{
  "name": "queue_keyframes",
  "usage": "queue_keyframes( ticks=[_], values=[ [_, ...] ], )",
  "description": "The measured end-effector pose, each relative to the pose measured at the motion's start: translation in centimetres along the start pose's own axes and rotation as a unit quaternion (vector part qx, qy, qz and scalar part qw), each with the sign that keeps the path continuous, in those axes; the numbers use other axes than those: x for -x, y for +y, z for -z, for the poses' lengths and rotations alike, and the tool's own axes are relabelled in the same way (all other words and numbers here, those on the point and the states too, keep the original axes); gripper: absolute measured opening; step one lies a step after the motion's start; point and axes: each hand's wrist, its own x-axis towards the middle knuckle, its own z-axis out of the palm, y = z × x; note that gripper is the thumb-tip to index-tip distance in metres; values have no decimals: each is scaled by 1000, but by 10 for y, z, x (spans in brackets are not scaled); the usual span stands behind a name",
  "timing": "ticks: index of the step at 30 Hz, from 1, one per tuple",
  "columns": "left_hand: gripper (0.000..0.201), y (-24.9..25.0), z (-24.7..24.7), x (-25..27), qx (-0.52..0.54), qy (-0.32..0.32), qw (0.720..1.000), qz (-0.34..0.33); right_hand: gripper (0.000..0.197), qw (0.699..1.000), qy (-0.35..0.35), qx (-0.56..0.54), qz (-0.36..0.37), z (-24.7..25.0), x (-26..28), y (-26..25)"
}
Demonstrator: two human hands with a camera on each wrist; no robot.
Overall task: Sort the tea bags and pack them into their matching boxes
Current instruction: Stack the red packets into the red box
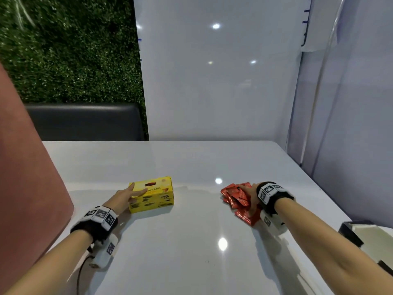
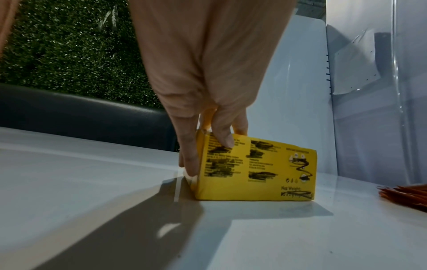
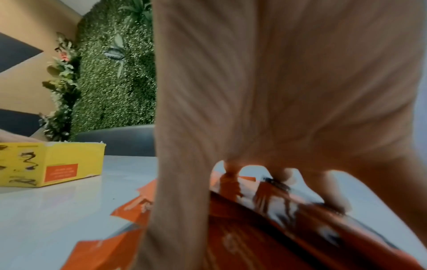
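A glossy white surface [image 1: 191, 241] fills the lower half of the head view, with a white panel wall [image 1: 217, 81] behind it and a green artificial hedge wall [image 1: 70, 50] above a dark padded seat back [image 1: 85, 122] at far left.

On the surface left of centre sits a yellow rectangular cardboard tea box [image 1: 152, 194], its lid closed, with scribbled-out black print on the near side. The left hand [image 1: 123, 198] rests on the box's left end. The left wrist view adds what the head view hides: the fingers [image 2: 221, 135] reach over the top edge and down the printed side while another finger runs down the box's end to the surface, so this grip loosely clasps the box's corner. The print reads "Net Weight", the rest blacked out.

Well apart to the right lies a heap of shiny red-orange foil tea bag sachets [image 1: 236, 198]. The right hand [image 1: 252, 199] lies on top of the heap. The right wrist view, blurred, shows the fingertips [image 3: 286, 176] pressing into the foil with the palm arched above; whether that grip has closed round any sachet cannot be told. That view alone shows an orange label on the box's end [image 3: 61, 172].
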Motion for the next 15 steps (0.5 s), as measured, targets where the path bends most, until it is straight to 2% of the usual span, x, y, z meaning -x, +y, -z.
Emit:
queue_keyframes(
  ticks=[3,6,8,10,12,15],
  values=[
    [76,1,3,4,-29,-26,999,-2,99,999,0,12,44,4,11,-10],
    [75,3,7,6,-55,-33,998,-1,94,998,7,-8,60,1,25,-22],
    [64,12,10,11,-86,-21,996,8,104,998,-18,-7,54,-4,30,-35],
    [66,27,11,16,-133,-4,991,10,115,997,-56,2,58,-9,33,-52],
    [74,56,11,22,-155,4,988,-19,117,995,-71,18,64,-19,37,-68],
    [73,119,9,31,-167,-1,980,-111,114,994,-64,32,88,-35,50,-94]
  ],
)
